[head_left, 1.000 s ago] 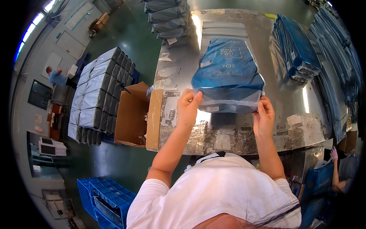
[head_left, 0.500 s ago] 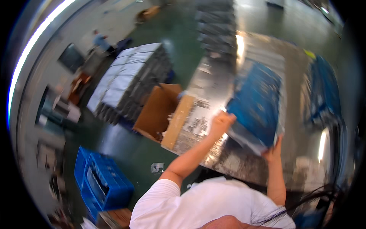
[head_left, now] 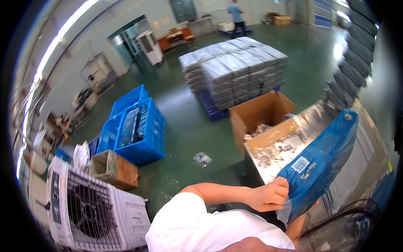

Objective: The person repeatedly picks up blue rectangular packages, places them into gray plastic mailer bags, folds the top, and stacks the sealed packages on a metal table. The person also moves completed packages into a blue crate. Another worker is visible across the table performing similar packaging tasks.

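Note:
A blue plastic package with a white label patch is held tilted up on its edge at the near side of the metal-topped table. My left hand is closed on its near left end, where the film bunches and a pale grey part shows. At the package's lower near edge is my right hand, mostly hidden behind the film; only a bit of it and the forearm show.
An open cardboard box with scraps inside stands against the table's left side. Beyond it is a stack of grey-wrapped bundles. Blue crates, a small carton and an air cooler stand left. A person stands far off.
My view has swung left, bringing the air cooler in. The blue package, earlier flatter over the table, is now tilted up and nearer my body, with both hands still at its near end.

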The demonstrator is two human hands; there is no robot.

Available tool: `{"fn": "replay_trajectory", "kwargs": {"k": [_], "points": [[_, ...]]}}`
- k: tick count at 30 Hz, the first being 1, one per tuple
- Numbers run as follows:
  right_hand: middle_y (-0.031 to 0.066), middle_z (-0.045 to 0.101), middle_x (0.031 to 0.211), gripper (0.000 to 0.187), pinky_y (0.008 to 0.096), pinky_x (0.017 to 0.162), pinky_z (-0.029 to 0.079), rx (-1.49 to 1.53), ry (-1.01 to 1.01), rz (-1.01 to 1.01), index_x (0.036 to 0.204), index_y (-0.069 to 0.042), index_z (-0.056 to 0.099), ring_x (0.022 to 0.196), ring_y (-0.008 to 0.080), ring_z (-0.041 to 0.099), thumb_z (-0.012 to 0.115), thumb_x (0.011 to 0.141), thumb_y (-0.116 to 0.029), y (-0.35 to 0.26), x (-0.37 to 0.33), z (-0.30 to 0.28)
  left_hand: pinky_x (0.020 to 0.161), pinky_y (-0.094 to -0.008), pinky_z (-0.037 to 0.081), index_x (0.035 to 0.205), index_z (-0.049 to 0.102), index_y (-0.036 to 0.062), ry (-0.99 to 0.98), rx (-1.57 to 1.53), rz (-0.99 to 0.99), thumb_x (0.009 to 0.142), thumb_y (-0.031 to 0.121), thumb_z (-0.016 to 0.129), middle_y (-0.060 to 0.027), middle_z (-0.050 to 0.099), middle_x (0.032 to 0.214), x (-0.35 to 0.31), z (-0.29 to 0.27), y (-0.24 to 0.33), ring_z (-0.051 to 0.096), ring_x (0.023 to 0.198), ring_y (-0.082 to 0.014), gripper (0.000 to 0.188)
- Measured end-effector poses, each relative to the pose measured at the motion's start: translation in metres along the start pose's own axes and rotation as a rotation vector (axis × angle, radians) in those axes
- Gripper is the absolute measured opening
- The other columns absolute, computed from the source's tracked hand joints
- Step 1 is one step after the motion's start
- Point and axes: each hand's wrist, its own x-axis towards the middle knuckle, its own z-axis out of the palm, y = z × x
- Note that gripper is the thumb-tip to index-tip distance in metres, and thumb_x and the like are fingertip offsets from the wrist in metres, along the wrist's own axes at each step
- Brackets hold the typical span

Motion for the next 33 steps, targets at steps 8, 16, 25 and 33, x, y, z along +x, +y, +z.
{"fn": "replay_trajectory", "kwargs": {"k": [8, 16, 25, 33], "points": [[0.0114, 0.041, 0.127, 0.056, 0.0398, 0.091, 0.038, -0.073, -0.806, 0.173, 0.128, -0.004, 0.036, 0.113, 0.0276, 0.042, 0.041, 0.086, -0.041, 0.171, 0.03, 0.256, 0.096, -0.0445, 0.027, 0.096, 0.049, 0.0067, 0.858, 0.838, -0.229, 0.067, 0.023, 0.07, -0.0116, 0.041, 0.109, -0.178, -0.139, 0.154, 0.041, 0.104, -0.0256, 0.04], [0.014, 0.026, 0.138, 0.07, 0.0408, 0.097, 0.03, -0.947, -1.878, 0.005, 0.132, -0.004, 0.028, 0.124, 0.0272, 0.03, 0.048, 0.082, -0.048, 0.379, -0.118, 0.586, 0.09, -0.038, 0.038, 0.129, 0.025, 0.0008, 1.766, 1.481, -0.404, 0.079, 0.006, 0.057, -0.0183, 0.028, 0.127, -0.346, -0.402, 0.228, 0.037, 0.113, -0.029, 0.06], [0.021, 0.052, 0.11, 0.055, 0.0404, 0.087, 0.04, -1.974, -1.832, 0.084, 0.121, -0.001, 0.043, 0.102, 0.0351, 0.05, 0.053, 0.08, -0.036, 0.347, -0.041, 0.231, 0.081, -0.0394, 0.04, 0.081, 0.058, -0.0003, 0.954, 1.308, -1.22, 0.066, 0.005, 0.057, -0.0177, 0.056, 0.087, -0.505, -0.255, 0.08, 0.05, 0.089, -0.0337, 0.017], [0.0103, 0.056, 0.105, 0.03, 0.035, 0.079, 0.044, -1.441, -0.484, 0.087, 0.109, -0.003, 0.055, 0.093, 0.0229, 0.053, 0.052, 0.084, -0.02, 0.109, -0.035, 0.028, 0.075, -0.0302, 0.046, 0.093, 0.059, 0.0044, 0.246, 0.324, -0.941, 0.075, 0.005, 0.057, -0.0111, 0.054, 0.105, -0.292, -0.02, -0.094, 0.053, 0.097, -0.0236, 0.018]]}}
